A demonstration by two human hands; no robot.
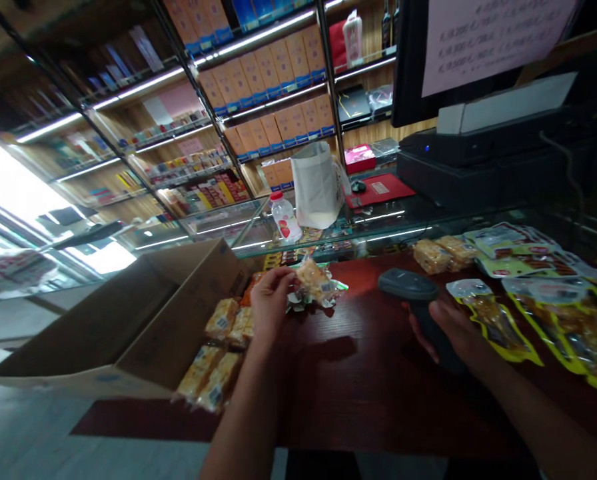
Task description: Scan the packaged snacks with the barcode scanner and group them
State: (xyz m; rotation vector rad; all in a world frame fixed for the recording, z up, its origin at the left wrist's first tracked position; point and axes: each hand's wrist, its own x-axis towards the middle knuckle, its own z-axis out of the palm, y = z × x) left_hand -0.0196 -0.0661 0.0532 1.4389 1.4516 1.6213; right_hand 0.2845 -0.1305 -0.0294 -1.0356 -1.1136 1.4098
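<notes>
My left hand [271,300] pinches the edge of a clear-wrapped snack pack [314,279], lifted over the dark red counter [338,393]. Behind and below that pack lie green-and-white packets [298,303], partly covered by it. My right hand [446,323] is wrapped round the handle of a barcode scanner [413,287], whose head points left toward the pack. Beside my left forearm sit several more wrapped snack packs [211,373], some hidden by my wrist. An orange-red packet [250,290] shows just behind my left hand.
An open cardboard box [153,333] stands at left. Bagged foods [568,320] and two wrapped packs [443,253] lie at right. A glass case bears a bottle [284,217], a white bag [317,187] and a red folder [381,190]; a monitor [411,67] stands above.
</notes>
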